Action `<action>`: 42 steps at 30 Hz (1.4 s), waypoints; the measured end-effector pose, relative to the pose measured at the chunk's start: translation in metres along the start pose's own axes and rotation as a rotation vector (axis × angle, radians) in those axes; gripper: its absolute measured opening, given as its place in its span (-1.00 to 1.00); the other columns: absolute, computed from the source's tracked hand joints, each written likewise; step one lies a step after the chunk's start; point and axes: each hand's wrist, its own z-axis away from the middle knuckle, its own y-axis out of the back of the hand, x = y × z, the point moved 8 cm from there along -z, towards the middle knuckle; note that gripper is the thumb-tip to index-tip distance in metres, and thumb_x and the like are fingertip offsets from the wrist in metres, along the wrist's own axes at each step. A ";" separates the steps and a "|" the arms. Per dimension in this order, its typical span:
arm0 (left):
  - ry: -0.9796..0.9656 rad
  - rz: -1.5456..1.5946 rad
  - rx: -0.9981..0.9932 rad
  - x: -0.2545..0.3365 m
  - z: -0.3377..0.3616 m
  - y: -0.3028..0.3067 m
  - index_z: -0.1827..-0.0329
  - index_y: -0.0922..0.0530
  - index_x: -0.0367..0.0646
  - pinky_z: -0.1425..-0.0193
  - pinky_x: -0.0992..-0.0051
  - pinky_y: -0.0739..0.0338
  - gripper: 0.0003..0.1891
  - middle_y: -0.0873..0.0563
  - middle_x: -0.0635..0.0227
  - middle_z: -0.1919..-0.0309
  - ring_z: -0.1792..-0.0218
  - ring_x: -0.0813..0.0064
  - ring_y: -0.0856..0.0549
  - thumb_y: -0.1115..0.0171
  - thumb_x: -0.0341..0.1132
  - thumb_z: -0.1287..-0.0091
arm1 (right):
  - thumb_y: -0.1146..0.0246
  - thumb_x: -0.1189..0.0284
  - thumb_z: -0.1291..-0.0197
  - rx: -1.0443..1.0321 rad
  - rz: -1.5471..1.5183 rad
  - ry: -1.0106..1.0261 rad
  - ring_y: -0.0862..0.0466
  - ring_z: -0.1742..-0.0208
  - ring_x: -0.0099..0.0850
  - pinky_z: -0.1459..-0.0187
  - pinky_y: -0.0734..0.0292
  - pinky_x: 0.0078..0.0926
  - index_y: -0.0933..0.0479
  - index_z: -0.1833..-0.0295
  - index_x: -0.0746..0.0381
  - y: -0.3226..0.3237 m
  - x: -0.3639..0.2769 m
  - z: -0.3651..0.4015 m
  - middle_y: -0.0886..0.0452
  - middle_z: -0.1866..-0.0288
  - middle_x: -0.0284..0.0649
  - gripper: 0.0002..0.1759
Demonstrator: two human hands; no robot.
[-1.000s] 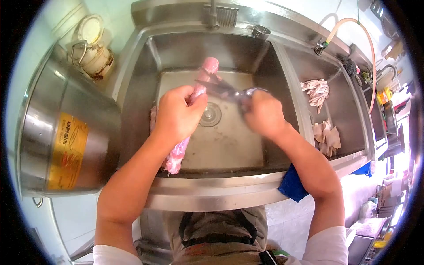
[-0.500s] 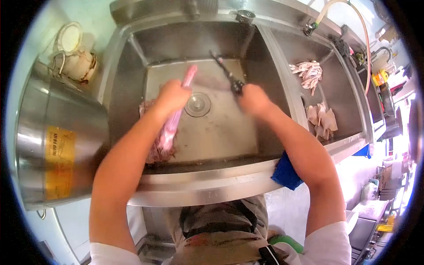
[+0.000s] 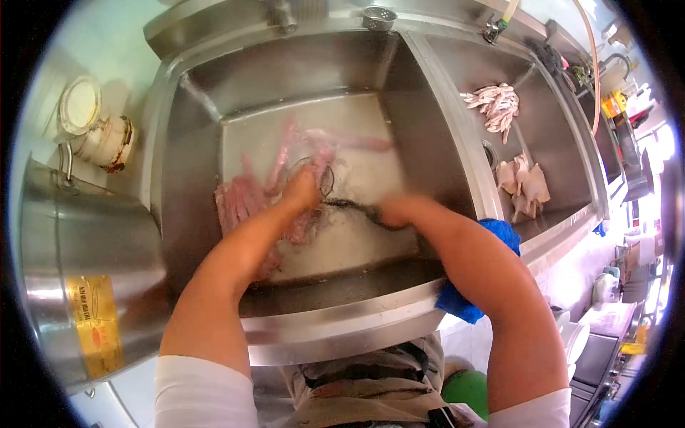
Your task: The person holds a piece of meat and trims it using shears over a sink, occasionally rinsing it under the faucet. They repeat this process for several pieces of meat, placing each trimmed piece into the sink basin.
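Observation:
In the deep sink basin [image 3: 285, 64], my left hand [image 3: 303, 189] is closed on a long pink piece of raw meat [image 3: 322, 153], above the round drain. My right hand [image 3: 403, 210], smeared by motion, grips a slender dark tool [image 3: 353, 205] whose far end points left, close to my left hand. Its exact kind is not clear. More long pink meat pieces [image 3: 242, 200] lie heaped at the left of the basin. Another strip [image 3: 357, 141] stretches across the basin floor beyond my hands.
The right-hand basin holds a pile of pale chicken feet [image 3: 496, 107] and pale poultry pieces [image 3: 523, 185]. A blue cloth [image 3: 460, 303] hangs over the front rim under my right arm. A large steel pot [image 3: 85, 242] stands left; a small strainer cup [image 3: 379, 18] sits behind.
The long pink piece in my left hand has swung down into the basin among others. My right hand has come nearer, its tool turning from pointing away to pointing left.

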 end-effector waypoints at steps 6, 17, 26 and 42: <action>0.289 0.338 -0.047 -0.015 -0.005 0.080 -0.30 -0.39 -0.22 0.12 0.17 -0.63 -0.34 -0.67 -0.02 0.16 0.17 0.21 -0.72 -0.22 0.11 -0.33 | -0.08 0.37 -0.13 -0.114 -0.049 -0.049 -0.72 0.25 -0.09 0.19 -0.58 -0.11 -0.68 0.22 0.31 0.033 -0.007 0.032 -0.70 0.20 0.07 -0.69; 0.083 1.651 0.070 0.046 0.080 0.205 0.02 -0.50 -0.32 0.36 0.23 -0.54 -0.56 -0.53 0.24 0.46 0.51 0.30 -0.54 -0.07 -0.02 -0.45 | -0.33 0.30 -0.04 0.555 -0.485 0.218 -0.66 0.15 0.10 0.12 -0.54 -0.12 -0.56 0.30 0.48 0.140 -0.013 0.103 -0.63 0.28 0.26 -0.63; -0.048 1.348 0.434 0.047 0.111 0.239 0.13 -0.54 -0.25 0.45 0.35 -0.56 -0.60 -0.63 0.23 0.41 0.52 0.36 -0.62 -0.06 -0.01 -0.47 | -0.31 0.45 0.01 0.828 -0.358 0.584 -0.61 0.19 0.15 0.14 -0.50 -0.03 -0.45 0.25 0.37 0.136 -0.061 0.130 -0.61 0.30 0.18 -0.74; -0.039 1.590 0.277 0.060 0.120 0.238 0.30 -0.54 -0.15 0.57 0.41 -0.43 -0.63 -0.57 0.34 0.53 0.62 0.45 -0.54 -0.19 0.02 -0.39 | -0.32 0.44 0.05 0.969 -0.015 0.414 -0.62 0.31 0.05 0.23 -0.57 -0.12 -0.45 0.34 0.36 0.131 -0.079 0.134 -0.59 0.40 0.09 -0.75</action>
